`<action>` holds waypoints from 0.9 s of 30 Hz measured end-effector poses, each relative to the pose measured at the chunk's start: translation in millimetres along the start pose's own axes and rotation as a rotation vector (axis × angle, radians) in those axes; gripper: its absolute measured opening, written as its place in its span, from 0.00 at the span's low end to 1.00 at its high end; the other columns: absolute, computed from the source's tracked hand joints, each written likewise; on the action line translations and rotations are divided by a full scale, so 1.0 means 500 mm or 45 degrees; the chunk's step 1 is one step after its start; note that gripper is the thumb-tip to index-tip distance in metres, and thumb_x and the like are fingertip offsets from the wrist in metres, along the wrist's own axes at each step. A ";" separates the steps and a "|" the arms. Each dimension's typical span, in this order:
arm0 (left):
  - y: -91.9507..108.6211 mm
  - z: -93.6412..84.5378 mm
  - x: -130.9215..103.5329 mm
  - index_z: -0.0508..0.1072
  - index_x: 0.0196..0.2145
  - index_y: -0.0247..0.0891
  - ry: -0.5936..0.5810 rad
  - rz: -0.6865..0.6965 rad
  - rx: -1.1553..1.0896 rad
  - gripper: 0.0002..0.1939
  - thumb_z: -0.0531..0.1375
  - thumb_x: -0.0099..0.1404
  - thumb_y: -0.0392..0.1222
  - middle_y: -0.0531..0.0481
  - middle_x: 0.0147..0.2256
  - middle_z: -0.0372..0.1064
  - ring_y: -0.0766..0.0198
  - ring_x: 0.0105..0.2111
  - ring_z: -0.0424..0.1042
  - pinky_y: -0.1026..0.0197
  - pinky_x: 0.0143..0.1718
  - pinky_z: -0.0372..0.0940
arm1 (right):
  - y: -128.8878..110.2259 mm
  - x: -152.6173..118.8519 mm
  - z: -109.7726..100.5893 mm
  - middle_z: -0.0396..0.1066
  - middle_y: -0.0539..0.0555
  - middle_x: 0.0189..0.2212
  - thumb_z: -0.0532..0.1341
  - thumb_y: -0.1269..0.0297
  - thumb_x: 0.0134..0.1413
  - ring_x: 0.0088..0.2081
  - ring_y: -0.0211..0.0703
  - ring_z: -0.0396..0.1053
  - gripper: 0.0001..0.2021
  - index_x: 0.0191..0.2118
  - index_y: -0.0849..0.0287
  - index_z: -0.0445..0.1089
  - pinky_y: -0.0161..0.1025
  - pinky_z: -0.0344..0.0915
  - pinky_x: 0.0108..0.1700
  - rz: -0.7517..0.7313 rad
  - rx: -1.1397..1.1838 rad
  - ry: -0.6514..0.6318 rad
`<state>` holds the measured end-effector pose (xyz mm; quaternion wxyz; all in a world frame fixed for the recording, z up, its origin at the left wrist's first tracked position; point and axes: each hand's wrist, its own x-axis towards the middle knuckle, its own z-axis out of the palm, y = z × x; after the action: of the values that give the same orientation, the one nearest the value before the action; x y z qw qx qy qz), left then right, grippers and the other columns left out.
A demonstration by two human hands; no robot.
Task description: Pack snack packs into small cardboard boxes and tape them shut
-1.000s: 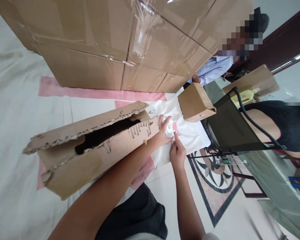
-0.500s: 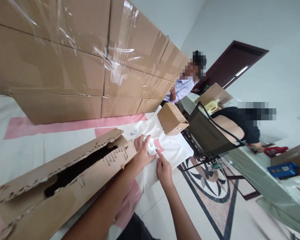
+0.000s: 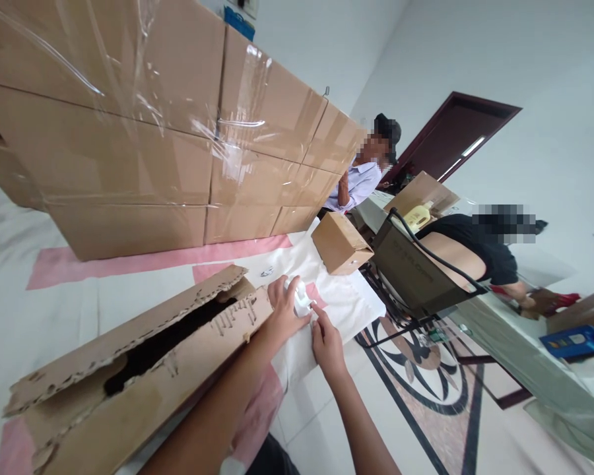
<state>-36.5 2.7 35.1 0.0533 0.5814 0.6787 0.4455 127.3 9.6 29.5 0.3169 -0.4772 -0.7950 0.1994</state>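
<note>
Fingers of my left hand are wrapped round a small white object, whose exact shape is too small to tell. My right hand is just to its right, the index finger reaching to the object's edge and the other fingers curled; whether anything is inside them is hidden. Both hands are over the white and pink cloth. Beside my left forearm lies a long torn cardboard box, with a dark opening along its top. Beyond the hands a small closed cardboard box rests on the cloth.
Wrapped cardboard boxes form a wall at the left and back. A black folding chair stands to the right. One person in a light shirt is behind the boxes; another in black leans over a covered table.
The view has shifted slightly, so the boxes appear lower. My hands keep nearly the same pose at the white object. The person in black has moved an arm over the table.
</note>
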 end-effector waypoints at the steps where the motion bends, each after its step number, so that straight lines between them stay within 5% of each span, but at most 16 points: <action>1: 0.001 0.000 0.000 0.61 0.62 0.38 0.002 -0.002 -0.005 0.41 0.70 0.53 0.45 0.35 0.59 0.60 0.39 0.58 0.61 0.42 0.59 0.60 | 0.000 0.001 -0.001 0.78 0.57 0.50 0.51 0.65 0.67 0.43 0.46 0.78 0.21 0.62 0.56 0.68 0.42 0.73 0.47 -0.001 -0.003 -0.006; 8: 0.000 0.002 -0.002 0.61 0.63 0.38 -0.005 -0.007 -0.024 0.41 0.70 0.53 0.44 0.36 0.60 0.58 0.41 0.59 0.59 0.43 0.60 0.59 | -0.007 0.006 -0.015 0.75 0.53 0.33 0.50 0.64 0.67 0.34 0.44 0.74 0.23 0.63 0.59 0.66 0.38 0.71 0.42 -0.005 0.023 -0.095; 27: -0.002 0.003 -0.002 0.61 0.63 0.37 -0.009 -0.001 -0.029 0.40 0.69 0.55 0.44 0.35 0.59 0.58 0.40 0.59 0.59 0.41 0.60 0.59 | 0.000 -0.005 -0.022 0.76 0.53 0.37 0.48 0.67 0.65 0.38 0.46 0.75 0.29 0.71 0.54 0.56 0.39 0.70 0.44 0.033 -0.164 -0.257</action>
<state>-36.0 2.9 33.1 0.0626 0.5822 0.6735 0.4511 135.9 7.6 36.8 0.2013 -0.4843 -0.8278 0.1991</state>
